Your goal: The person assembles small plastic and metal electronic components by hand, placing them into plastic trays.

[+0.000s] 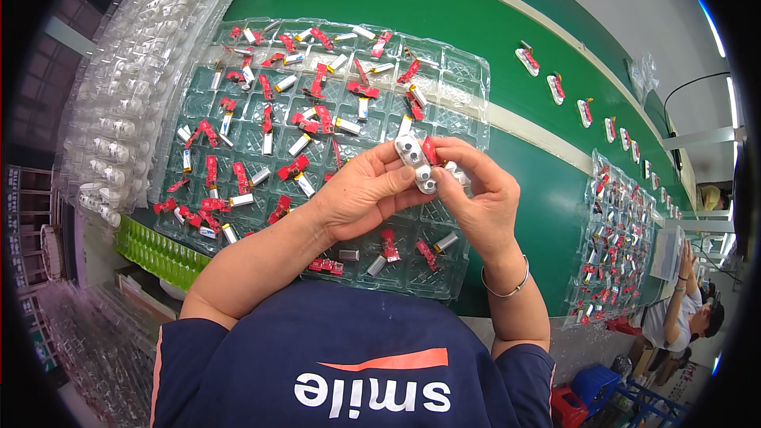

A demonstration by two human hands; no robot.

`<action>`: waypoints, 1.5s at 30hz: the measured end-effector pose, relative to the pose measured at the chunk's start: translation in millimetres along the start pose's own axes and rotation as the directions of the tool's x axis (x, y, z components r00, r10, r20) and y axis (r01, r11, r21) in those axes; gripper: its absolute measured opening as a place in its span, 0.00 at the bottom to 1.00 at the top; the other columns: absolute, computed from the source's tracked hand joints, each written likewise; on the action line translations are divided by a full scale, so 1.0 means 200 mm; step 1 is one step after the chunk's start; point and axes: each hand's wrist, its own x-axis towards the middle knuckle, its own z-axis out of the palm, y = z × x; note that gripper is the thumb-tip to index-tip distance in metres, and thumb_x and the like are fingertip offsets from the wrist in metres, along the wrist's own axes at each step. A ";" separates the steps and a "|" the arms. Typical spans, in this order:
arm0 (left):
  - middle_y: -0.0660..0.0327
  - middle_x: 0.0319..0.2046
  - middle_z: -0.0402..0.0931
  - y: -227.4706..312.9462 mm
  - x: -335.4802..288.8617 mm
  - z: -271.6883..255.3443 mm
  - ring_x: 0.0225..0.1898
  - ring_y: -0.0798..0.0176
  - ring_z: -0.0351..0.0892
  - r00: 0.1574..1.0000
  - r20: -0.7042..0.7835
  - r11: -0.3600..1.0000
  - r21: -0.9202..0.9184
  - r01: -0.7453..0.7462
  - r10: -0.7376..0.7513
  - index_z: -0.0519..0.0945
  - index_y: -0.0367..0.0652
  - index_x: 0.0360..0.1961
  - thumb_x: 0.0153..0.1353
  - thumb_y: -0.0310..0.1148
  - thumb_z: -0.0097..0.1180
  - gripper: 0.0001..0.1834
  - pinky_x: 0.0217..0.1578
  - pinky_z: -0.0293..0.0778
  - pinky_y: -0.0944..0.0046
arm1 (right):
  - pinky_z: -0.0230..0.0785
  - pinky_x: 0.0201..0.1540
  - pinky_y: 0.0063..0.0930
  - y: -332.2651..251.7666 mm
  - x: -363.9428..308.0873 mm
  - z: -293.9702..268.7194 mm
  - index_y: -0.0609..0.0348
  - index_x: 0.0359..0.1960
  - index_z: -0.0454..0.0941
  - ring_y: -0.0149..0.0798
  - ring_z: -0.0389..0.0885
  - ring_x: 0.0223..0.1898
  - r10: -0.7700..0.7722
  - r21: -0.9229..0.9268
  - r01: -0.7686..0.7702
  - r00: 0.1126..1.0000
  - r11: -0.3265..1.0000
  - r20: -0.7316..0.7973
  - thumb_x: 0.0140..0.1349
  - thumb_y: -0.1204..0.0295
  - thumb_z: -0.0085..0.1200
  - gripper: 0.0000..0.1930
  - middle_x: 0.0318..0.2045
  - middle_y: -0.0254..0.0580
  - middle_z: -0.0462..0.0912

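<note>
Between my two hands, above the right part of a clear tray, is a small white plastic casing [416, 163] with round dark spots. My left hand [366, 190] pinches it between thumb and fingers. A red circuit board [429, 149] shows at the casing's far side, where my right hand [478, 190] grips with thumb and forefinger. The fingers cover part of both pieces, so I cannot tell how far the board sits inside. Below lies the clear compartment tray [464, 71], holding many red boards wired to small silver battery cells [300, 144].
Stacked clear trays of white casings [119, 127] rise at the left, beside a green ridged tray [158, 254]. White casings with red boards [556, 89] stand in a row along the green belt [547, 139]. Another filled tray [610, 246] lies at right, near a co-worker [682, 313].
</note>
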 end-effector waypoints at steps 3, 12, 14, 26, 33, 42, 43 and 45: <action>0.63 0.43 0.72 0.00 0.00 0.00 0.46 0.68 0.72 1.000 -0.024 1.000 0.026 0.007 -0.006 0.69 0.42 0.49 0.61 0.27 0.48 0.14 0.49 0.72 0.64 | 0.71 0.43 0.21 -0.02 -0.01 0.02 0.65 0.37 0.77 0.30 0.79 0.39 0.096 0.109 -0.097 0.995 0.989 0.009 0.48 0.83 0.56 0.12 0.39 0.43 0.80; 0.63 0.41 0.73 -0.01 0.00 0.02 0.44 0.69 0.73 0.999 -0.045 0.989 0.148 -0.019 0.026 0.69 0.40 0.48 0.60 0.26 0.49 0.14 0.48 0.72 0.65 | 0.74 0.39 0.20 -0.03 0.00 -0.02 0.64 0.39 0.77 0.30 0.80 0.36 0.122 -0.083 -0.119 0.992 0.989 0.035 0.47 0.82 0.57 0.14 0.38 0.43 0.80; 0.63 0.41 0.74 -0.02 0.00 0.01 0.43 0.70 0.73 0.987 -0.044 0.938 0.321 -0.133 0.155 0.70 0.39 0.47 0.60 0.26 0.50 0.14 0.47 0.72 0.66 | 0.74 0.38 0.20 -0.03 0.00 -0.02 0.64 0.39 0.78 0.32 0.81 0.36 0.058 -0.227 -0.050 0.998 0.973 0.028 0.46 0.82 0.58 0.14 0.38 0.44 0.80; 0.61 0.41 0.73 -0.01 0.00 0.01 0.43 0.68 0.74 0.989 -0.073 0.967 0.233 -0.107 0.127 0.70 0.37 0.47 0.59 0.24 0.50 0.14 0.46 0.74 0.66 | 0.72 0.33 0.24 -0.06 0.03 -0.06 0.62 0.39 0.77 0.36 0.79 0.32 -0.093 -0.444 0.145 0.986 0.884 0.136 0.45 0.80 0.60 0.16 0.32 0.42 0.77; 0.60 0.41 0.73 0.00 0.00 0.01 0.43 0.68 0.74 0.988 -0.094 0.970 0.222 -0.103 0.126 0.69 0.36 0.47 0.59 0.23 0.50 0.14 0.46 0.74 0.66 | 0.73 0.34 0.25 -0.06 0.03 -0.08 0.62 0.42 0.76 0.38 0.79 0.32 -0.021 -0.410 0.101 0.981 0.907 0.195 0.46 0.81 0.58 0.18 0.34 0.46 0.78; 0.60 0.41 0.74 -0.01 0.00 0.01 0.42 0.68 0.75 0.986 -0.085 0.966 0.230 -0.121 0.143 0.69 0.37 0.47 0.58 0.24 0.51 0.15 0.45 0.74 0.66 | 0.74 0.36 0.25 -0.05 0.02 -0.06 0.60 0.45 0.75 0.35 0.80 0.35 -0.009 -0.317 0.058 0.988 0.947 0.155 0.48 0.82 0.56 0.19 0.38 0.46 0.79; 0.60 0.41 0.74 0.00 -0.01 0.00 0.42 0.68 0.75 0.985 -0.089 0.967 0.224 -0.122 0.145 0.69 0.37 0.47 0.58 0.24 0.51 0.15 0.45 0.74 0.66 | 0.74 0.36 0.24 -0.05 0.03 -0.05 0.60 0.45 0.75 0.35 0.80 0.35 -0.025 -0.337 0.081 0.986 0.938 0.167 0.48 0.82 0.55 0.19 0.39 0.46 0.78; 0.60 0.41 0.74 0.00 -0.01 -0.01 0.42 0.68 0.75 0.985 -0.093 0.968 0.219 -0.122 0.145 0.69 0.37 0.47 0.58 0.24 0.51 0.15 0.45 0.74 0.66 | 0.73 0.36 0.22 -0.05 0.04 -0.06 0.60 0.45 0.75 0.35 0.80 0.34 -0.046 -0.399 0.126 0.978 0.908 0.203 0.48 0.81 0.55 0.18 0.39 0.46 0.78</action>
